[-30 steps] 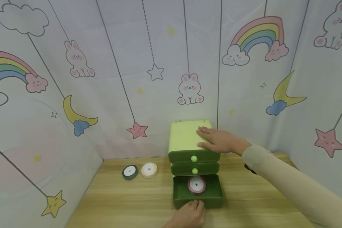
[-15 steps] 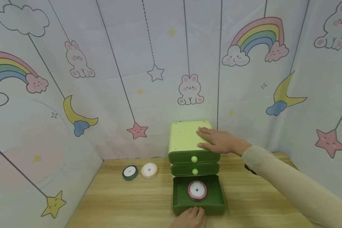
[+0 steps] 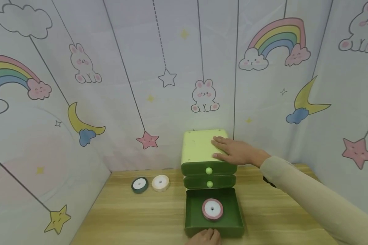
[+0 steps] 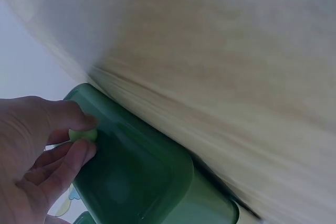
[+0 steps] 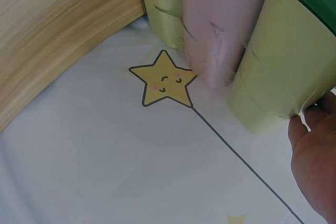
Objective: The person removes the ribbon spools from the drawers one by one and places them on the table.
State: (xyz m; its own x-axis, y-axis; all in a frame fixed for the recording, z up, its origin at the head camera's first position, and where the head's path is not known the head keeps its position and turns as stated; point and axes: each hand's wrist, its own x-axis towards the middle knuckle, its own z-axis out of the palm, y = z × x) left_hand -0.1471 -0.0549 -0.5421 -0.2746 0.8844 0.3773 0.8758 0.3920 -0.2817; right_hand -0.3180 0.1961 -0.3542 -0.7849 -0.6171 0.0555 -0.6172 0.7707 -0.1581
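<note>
A small drawer cabinet with a pale green top and dark green drawer fronts stands against the back wall. Its bottom drawer is pulled out, with a ribbon spool, pink-rimmed around a white centre, lying inside. At the drawer's front is my left hand; the left wrist view shows its thumb and fingers pinching the round light green knob. My right hand rests with extended fingers on the cabinet's top, toward its right side. The upper two drawers are closed.
Left of the cabinet, a dark green ribbon spool and a cream ribbon spool lie on the wooden table. Behind and at both sides hangs a printed cloth with rainbows, rabbits and stars.
My left hand has drawn the bottom drawer farther out toward me, and the pink-rimmed ribbon spool has come forward with it. My right hand has stayed on the cabinet top.
</note>
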